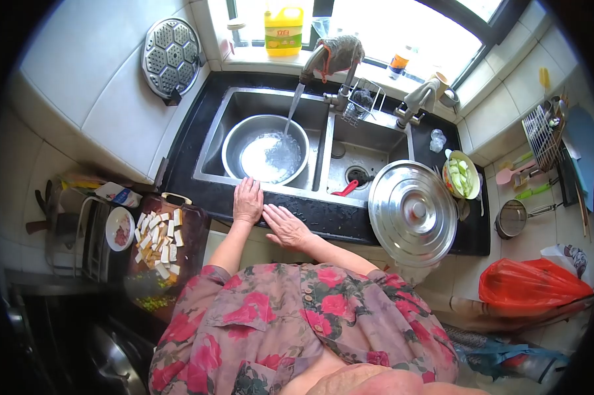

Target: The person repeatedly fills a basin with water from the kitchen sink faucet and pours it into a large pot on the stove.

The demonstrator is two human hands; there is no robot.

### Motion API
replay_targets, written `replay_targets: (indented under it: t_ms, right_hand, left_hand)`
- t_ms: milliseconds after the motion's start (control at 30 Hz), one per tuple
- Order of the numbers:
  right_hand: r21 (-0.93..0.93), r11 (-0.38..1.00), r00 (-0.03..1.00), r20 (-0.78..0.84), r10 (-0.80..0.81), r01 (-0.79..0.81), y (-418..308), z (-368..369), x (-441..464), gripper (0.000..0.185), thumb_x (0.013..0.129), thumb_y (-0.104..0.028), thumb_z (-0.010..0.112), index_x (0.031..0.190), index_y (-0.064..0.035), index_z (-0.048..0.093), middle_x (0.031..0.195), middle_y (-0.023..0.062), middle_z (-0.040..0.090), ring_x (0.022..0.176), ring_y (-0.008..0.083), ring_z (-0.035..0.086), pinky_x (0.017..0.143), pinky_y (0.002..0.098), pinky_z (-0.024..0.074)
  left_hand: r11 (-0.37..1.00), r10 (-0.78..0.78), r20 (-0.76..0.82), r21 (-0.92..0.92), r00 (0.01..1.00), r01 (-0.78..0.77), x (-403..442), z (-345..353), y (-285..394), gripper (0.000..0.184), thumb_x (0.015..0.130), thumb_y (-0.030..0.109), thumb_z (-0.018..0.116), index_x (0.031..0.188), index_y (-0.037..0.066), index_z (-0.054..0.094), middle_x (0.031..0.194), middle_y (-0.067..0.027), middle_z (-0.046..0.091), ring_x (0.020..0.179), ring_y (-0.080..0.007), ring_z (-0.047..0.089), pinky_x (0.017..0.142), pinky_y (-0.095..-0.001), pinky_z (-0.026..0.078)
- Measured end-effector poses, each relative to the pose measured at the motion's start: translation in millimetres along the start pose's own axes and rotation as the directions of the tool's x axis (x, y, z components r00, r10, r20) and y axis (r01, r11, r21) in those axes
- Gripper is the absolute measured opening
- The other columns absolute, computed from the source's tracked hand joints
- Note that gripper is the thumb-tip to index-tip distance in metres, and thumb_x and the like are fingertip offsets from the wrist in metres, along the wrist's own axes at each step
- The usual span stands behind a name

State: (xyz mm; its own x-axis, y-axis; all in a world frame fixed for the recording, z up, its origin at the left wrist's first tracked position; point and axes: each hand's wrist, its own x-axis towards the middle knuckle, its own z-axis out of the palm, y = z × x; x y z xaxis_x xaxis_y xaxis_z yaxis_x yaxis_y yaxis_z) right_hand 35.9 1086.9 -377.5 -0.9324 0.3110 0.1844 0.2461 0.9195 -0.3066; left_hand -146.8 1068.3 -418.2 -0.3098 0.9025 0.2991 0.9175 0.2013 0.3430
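The black bench holds a 2-bowl sink, its left bowl containing the metal basin under running water. In front of the basin, the left hand and right hand rest on the bench, fingers extended, narrowly spaced, touching it.

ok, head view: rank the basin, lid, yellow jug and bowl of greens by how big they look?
Largest to smallest:
1. lid, possibly helped by nearness to the camera
2. basin
3. yellow jug and bowl of greens, too alike to rank
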Motion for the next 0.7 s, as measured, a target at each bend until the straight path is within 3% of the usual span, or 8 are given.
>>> replay_targets:
  t_ms: [67, 267, 400, 467, 500, 600, 633, 700]
  right_hand:
    - [-0.071, 0.996, 0.998, 0.045, -0.051, 0.054, 11, -3, -5, 0.065, 0.090, -0.040, 0.050, 0.135, 0.0050, 0.037, 0.145, 0.0205, 0.034, 0.136, 0.0316, 0.030, 0.113, 0.0425, 0.0219]
    - [-0.091, 0.991, 0.995, 0.005, 0.103, -0.102, 46, -21, -30, 0.065, 0.089, -0.039, 0.052, 0.137, 0.0020, 0.037, 0.145, 0.0196, 0.033, 0.137, 0.0323, 0.028, 0.113, 0.0429, 0.0204]
    - [-0.099, 0.883, 0.888, -0.042, 0.458, -0.460, 106, -47, -41, 0.058, 0.090, -0.039, 0.050, 0.136, -0.0040, 0.041, 0.141, 0.0208, 0.036, 0.133, 0.0345, 0.031, 0.109, 0.0445, 0.0242]
    - [-0.207, 0.748, 0.776, -0.211, 0.595, -0.630, 136, -43, -49, 0.057, 0.090, -0.040, 0.050, 0.135, -0.0065, 0.042, 0.143, 0.0213, 0.034, 0.134, 0.0347, 0.030, 0.108, 0.0449, 0.0249]
    - [-0.255, 0.736, 0.763, -0.387, 0.517, -0.628, 144, -39, -54, 0.054, 0.090, -0.040, 0.050, 0.131, -0.0045, 0.046, 0.134, 0.0214, 0.043, 0.124, 0.0355, 0.040, 0.102, 0.0462, 0.0317]
    - [-0.015, 0.714, 0.668, -0.367, 0.647, -0.700, 123, -32, -55, 0.048, 0.089, -0.037, 0.051, 0.124, -0.0036, 0.051, 0.114, 0.0193, 0.055, 0.105, 0.0348, 0.051, 0.091, 0.0450, 0.0391]
    - [-0.208, 0.709, 0.732, -0.320, 0.601, -0.674, 111, -32, -57, 0.033, 0.089, -0.034, 0.053, 0.104, -0.0048, 0.059, 0.088, 0.0149, 0.062, 0.083, 0.0314, 0.057, 0.078, 0.0430, 0.0422]
    - [-0.188, 0.713, 0.730, -0.306, 0.612, -0.676, 113, -34, -55, 0.028, 0.088, -0.033, 0.053, 0.095, -0.0064, 0.060, 0.081, 0.0139, 0.062, 0.078, 0.0307, 0.058, 0.076, 0.0421, 0.0423]
  left_hand:
    - [1.000, -0.008, -0.024, -0.006, 1.000, 0.008, 0, -1, 2, 0.037, 0.090, 0.024, 0.052, 0.121, 0.005, 0.056, 0.131, -0.0151, 0.050, 0.127, -0.0312, 0.041, 0.106, -0.0454, 0.030]
    - [1.000, -0.002, -0.021, -0.015, 1.000, 0.001, 0, -4, 3, 0.037, 0.090, 0.024, 0.052, 0.120, 0.005, 0.056, 0.130, -0.0150, 0.050, 0.127, -0.0313, 0.041, 0.106, -0.0450, 0.030]
    - [0.999, -0.015, -0.019, -0.032, 1.000, 0.014, 1, -5, 4, 0.037, 0.090, 0.025, 0.052, 0.120, 0.004, 0.056, 0.130, -0.0152, 0.051, 0.127, -0.0313, 0.041, 0.107, -0.0450, 0.030]
    - [1.000, -0.021, -0.010, -0.020, 1.000, 0.021, 1, -7, 6, 0.037, 0.091, 0.025, 0.050, 0.122, 0.005, 0.056, 0.131, -0.0145, 0.051, 0.128, -0.0308, 0.041, 0.107, -0.0440, 0.029]
    - [1.000, -0.018, -0.014, -0.019, 1.000, 0.018, 2, -9, 6, 0.037, 0.091, 0.025, 0.050, 0.122, 0.005, 0.056, 0.131, -0.0145, 0.051, 0.128, -0.0308, 0.041, 0.107, -0.0440, 0.029]
    - [1.000, -0.017, 0.004, -0.018, 1.000, 0.017, 2, -8, 6, 0.038, 0.091, 0.025, 0.050, 0.123, 0.005, 0.056, 0.131, -0.0146, 0.051, 0.128, -0.0306, 0.041, 0.108, -0.0440, 0.029]
    - [1.000, -0.017, -0.001, -0.016, 1.000, 0.017, 2, -7, 6, 0.038, 0.091, 0.025, 0.050, 0.123, 0.005, 0.056, 0.131, -0.0148, 0.051, 0.128, -0.0306, 0.041, 0.108, -0.0440, 0.028]
    - [1.000, -0.016, -0.009, -0.012, 1.000, 0.016, 2, -5, 5, 0.038, 0.091, 0.025, 0.050, 0.123, 0.004, 0.056, 0.131, -0.0150, 0.051, 0.128, -0.0307, 0.041, 0.108, -0.0440, 0.028]
